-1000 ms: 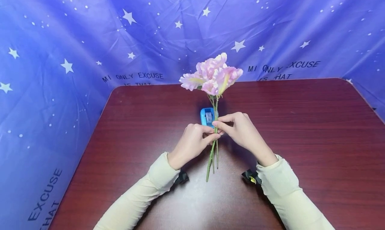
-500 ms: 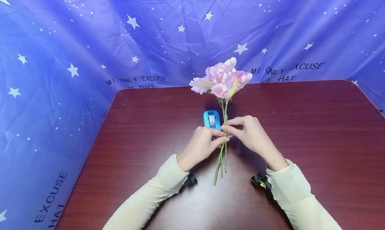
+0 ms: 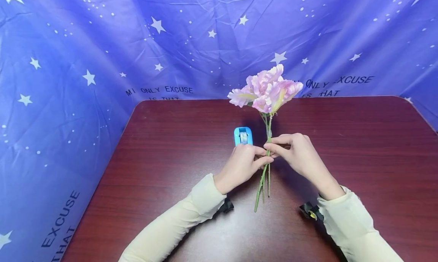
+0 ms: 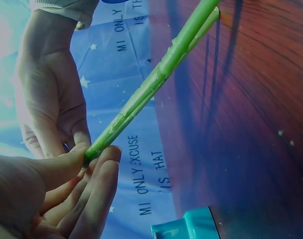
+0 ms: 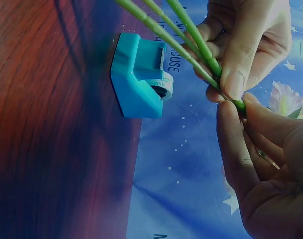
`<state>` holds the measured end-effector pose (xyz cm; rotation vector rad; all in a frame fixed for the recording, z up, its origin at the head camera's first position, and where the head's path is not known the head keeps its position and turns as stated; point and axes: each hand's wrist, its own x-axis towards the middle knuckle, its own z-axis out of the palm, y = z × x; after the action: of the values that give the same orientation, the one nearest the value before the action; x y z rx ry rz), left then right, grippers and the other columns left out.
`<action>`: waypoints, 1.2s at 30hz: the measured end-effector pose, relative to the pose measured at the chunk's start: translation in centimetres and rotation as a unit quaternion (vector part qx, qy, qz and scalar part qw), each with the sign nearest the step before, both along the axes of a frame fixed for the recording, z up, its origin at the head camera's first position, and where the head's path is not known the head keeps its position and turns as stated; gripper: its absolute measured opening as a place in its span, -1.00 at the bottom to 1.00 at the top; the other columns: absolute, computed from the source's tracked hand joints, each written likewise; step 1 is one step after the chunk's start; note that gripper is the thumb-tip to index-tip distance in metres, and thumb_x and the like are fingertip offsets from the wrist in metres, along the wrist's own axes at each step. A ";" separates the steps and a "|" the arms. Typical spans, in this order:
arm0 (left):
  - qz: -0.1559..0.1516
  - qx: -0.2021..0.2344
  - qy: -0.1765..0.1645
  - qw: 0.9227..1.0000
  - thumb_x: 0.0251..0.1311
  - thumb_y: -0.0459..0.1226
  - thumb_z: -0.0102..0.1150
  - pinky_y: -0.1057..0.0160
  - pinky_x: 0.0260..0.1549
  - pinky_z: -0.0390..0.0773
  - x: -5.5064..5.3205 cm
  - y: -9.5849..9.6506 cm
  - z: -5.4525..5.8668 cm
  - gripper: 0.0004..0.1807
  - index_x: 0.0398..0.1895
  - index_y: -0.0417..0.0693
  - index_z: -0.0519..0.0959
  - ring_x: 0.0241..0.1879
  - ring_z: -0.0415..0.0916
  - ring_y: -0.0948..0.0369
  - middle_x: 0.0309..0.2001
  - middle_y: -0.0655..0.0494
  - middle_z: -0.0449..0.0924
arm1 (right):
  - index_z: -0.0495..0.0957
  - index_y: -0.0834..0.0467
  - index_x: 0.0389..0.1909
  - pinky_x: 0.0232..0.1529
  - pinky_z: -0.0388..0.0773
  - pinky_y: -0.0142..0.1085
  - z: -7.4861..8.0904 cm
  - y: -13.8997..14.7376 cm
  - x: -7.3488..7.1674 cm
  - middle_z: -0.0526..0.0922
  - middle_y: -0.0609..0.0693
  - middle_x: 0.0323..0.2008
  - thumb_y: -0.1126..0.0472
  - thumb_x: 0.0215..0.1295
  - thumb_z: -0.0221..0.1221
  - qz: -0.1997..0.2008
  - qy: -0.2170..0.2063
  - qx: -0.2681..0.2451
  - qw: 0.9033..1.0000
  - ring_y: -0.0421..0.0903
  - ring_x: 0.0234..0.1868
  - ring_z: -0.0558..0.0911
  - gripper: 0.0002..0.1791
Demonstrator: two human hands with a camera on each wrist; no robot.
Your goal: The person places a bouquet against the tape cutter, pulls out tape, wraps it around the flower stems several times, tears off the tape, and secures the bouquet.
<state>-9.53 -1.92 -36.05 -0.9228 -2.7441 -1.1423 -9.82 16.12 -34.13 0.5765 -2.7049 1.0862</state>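
Pale pink artificial flowers [image 3: 265,89] stand upright above the table in the head view, their green stems [image 3: 261,186] bunched together and spreading at the lower ends. My left hand [image 3: 241,163] pinches the stems between thumb and fingers. Just above it, my right hand [image 3: 301,153] pinches the same stems from the other side. In the right wrist view the fingertips of both hands meet around the stems [image 5: 191,47]. Behind the left hand a blue tape dispenser [image 3: 243,135] with a roll of clear tape rests on the table.
A dark red wooden table [image 3: 178,140] with rounded far corners lies under the hands. Around it hangs a blue-purple cloth [image 3: 191,34] with white stars and printed words. Black straps with small devices [image 3: 311,211] sit under the wrists.
Both hands and the flowers have shifted right in the head view, away from the tape dispenser, which now shows left of the stems. The grips look the same.
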 end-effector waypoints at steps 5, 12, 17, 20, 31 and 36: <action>-0.009 0.006 0.001 1.000 0.26 -0.19 0.28 0.58 -0.56 0.28 -0.1 0.6 0.0 -0.87 -0.36 -0.01 0.75 -0.64 0.30 0.52 -0.66 0.20 0.59 | 0.78 0.02 -0.35 -0.35 0.45 -0.57 0.0 0.6 0.1 0.75 -0.16 -0.48 0.14 0.22 0.36 -0.004 0.002 0.000 1.000 -0.30 -0.45 0.66 -0.93; -0.017 0.009 -0.020 1.000 0.26 -0.19 0.28 0.59 -0.56 0.31 -0.1 1.5 -0.7 -0.87 -0.36 0.00 0.76 -0.64 0.35 0.52 -0.65 0.18 0.62 | 0.79 0.05 -0.32 -0.32 0.51 -0.46 -0.4 1.4 0.3 0.78 -0.11 -0.41 0.13 0.22 0.36 -0.016 -0.007 0.018 1.000 -0.29 -0.40 0.65 -0.90; -0.022 0.015 -0.024 0.999 0.25 -0.19 0.29 0.61 -0.56 0.35 0.0 2.1 -1.0 -0.88 -0.34 0.00 0.76 -0.65 0.44 0.51 -0.65 0.20 0.65 | 0.79 0.03 -0.35 -0.34 0.46 -0.53 -0.7 2.1 0.6 0.77 -0.13 -0.44 0.15 0.21 0.37 -0.020 -0.005 0.016 1.000 -0.34 -0.42 0.64 -0.93; -0.024 0.021 -0.040 0.999 0.25 -0.20 0.29 0.63 -0.55 0.38 0.1 2.5 -1.1 -0.87 -0.32 -0.02 0.77 -0.64 0.53 0.47 -0.62 0.19 0.68 | 0.78 0.03 -0.36 -0.35 0.45 -0.53 -1.0 2.4 0.8 0.76 -0.15 -0.45 0.16 0.20 0.37 -0.022 -0.002 0.017 1.000 -0.38 -0.44 0.62 -0.95; -0.027 0.013 -0.042 0.999 0.22 -0.17 0.31 0.64 -0.53 0.37 -0.1 4.1 -1.7 -0.88 -0.34 0.05 0.77 -0.63 0.53 0.50 -0.63 0.26 0.68 | 0.78 0.03 -0.37 -0.34 0.48 -0.50 -1.6 4.1 1.0 0.75 -0.17 -0.46 0.19 0.20 0.37 -0.020 0.016 0.038 0.999 -0.42 -0.44 0.59 -0.96; -0.027 0.003 -0.040 0.999 0.23 -0.14 0.30 0.64 -0.54 0.36 -0.1 4.9 -2.0 -0.88 -0.35 0.08 0.77 -0.64 0.49 0.57 -0.65 0.31 0.66 | 0.78 0.03 -0.35 -0.34 0.48 -0.52 -1.6 4.8 1.1 0.76 -0.15 -0.45 0.18 0.20 0.37 -0.023 0.016 0.047 0.998 -0.43 -0.42 0.61 -0.95</action>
<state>-9.61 2.99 -38.00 -0.9776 -2.7929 -1.2207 -8.72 20.96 -35.77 0.5388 -2.7391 0.9346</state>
